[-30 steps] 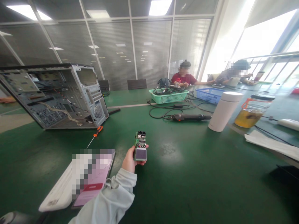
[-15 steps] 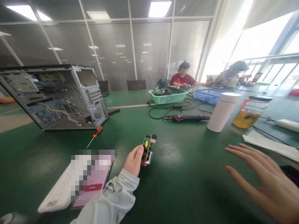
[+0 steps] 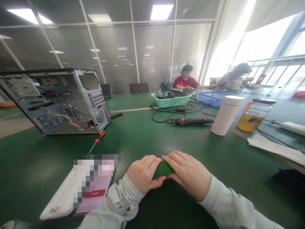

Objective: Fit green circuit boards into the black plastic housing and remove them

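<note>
Between my two hands is a small green circuit board (image 3: 163, 170), its flat side with solder points facing me. My left hand (image 3: 145, 173) is closed on the board's left end, thumb along the lower edge. On the right end, my right hand (image 3: 188, 173) grips it the same way, fingers over the top. Both hands hide the ends of the board and whatever is on its far side. To the left of my left forearm lie a phone with a pink screen (image 3: 95, 190) and a white object (image 3: 62, 194), both partly blurred out.
An open computer case (image 3: 69, 105) stands at the left, an orange-handled screwdriver (image 3: 100, 136) beside it. Ahead are a green basket of cables (image 3: 171, 101), a blue basket (image 3: 211, 98) and a black electric screwdriver (image 3: 193, 121). A white bottle (image 3: 227, 116) and a jar (image 3: 254, 116) stand right. Two people sit beyond.
My right hand has come in from the right, where it was open, and taken hold of the board. The board has been turned, so its flat green side now faces me.
</note>
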`<state>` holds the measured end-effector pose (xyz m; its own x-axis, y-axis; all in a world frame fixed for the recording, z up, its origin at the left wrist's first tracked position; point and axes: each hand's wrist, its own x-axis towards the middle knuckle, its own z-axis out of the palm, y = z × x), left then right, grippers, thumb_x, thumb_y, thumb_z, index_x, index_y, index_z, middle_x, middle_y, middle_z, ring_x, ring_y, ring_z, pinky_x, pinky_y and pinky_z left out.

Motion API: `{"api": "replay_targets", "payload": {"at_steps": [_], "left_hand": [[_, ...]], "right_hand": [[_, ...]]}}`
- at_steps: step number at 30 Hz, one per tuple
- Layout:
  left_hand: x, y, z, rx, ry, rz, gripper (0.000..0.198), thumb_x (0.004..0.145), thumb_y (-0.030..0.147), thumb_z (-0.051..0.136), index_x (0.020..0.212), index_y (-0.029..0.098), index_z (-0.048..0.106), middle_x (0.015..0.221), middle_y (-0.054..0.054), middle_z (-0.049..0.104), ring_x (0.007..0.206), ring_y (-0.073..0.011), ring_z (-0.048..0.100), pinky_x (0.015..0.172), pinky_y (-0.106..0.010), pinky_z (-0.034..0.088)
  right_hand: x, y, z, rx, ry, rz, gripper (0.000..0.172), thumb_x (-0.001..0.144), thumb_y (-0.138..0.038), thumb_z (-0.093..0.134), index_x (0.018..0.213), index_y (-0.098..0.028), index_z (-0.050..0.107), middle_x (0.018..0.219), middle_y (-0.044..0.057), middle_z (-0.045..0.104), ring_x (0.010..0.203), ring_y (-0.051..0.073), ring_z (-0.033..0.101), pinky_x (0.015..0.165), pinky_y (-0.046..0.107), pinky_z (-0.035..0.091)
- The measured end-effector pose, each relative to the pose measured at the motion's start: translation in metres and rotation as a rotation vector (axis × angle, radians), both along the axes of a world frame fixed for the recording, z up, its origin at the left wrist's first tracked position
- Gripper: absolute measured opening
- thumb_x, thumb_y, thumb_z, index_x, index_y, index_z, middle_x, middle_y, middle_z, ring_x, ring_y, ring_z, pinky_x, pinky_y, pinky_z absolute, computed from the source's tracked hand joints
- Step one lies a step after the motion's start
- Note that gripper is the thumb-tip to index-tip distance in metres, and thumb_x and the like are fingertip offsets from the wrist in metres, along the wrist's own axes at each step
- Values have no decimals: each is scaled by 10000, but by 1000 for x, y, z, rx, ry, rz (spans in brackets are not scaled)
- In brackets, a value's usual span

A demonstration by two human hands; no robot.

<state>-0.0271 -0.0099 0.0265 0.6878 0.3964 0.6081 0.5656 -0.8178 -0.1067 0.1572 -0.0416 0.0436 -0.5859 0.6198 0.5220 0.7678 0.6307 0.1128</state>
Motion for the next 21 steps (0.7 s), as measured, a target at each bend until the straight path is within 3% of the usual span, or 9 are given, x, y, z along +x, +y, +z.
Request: {"api": "replay_targets", "payload": {"at_steps": [5, 10, 16, 21], "left_hand": [[0, 0, 2, 81, -51, -57, 407, 885, 400, 357, 968, 77, 592, 810, -112, 672, 754, -207, 644, 664, -300, 553], [-1, 1, 2, 80, -61, -56, 443, 891, 434, 362, 992, 69, 591, 810, -113, 673, 729, -211, 649, 635, -312, 562], [-2, 1, 1, 48, -57, -56, 442, 883, 448, 390, 1008, 74, 589, 817, -108, 671, 720, -216, 645, 613, -324, 561], [-2, 1, -1, 60, -91, -55, 391, 877, 424, 432, 1015, 88, 578, 843, -108, 671, 754, -217, 642, 640, -322, 554]], "right_hand": [[1, -1, 1, -14, 16, 2, 652, 542, -244, 930, 1053, -107, 549, 914, 27, 517, 799, 200, 498, 630, 350, 494], [0, -3, 0, -70, 42, -26, 541, 630, -195, 881, 1042, -133, 535, 928, 22, 512, 814, 191, 502, 633, 323, 479], [0, -1, -1, -144, 53, -60, 513, 639, -183, 869, 1016, -162, 523, 924, 14, 503, 816, 195, 510, 627, 322, 506], [-2, -3, 0, -78, 79, -78, 485, 631, -76, 817, 1002, -157, 515, 1106, 51, 470, 994, 230, 471, 714, 348, 536]]}}
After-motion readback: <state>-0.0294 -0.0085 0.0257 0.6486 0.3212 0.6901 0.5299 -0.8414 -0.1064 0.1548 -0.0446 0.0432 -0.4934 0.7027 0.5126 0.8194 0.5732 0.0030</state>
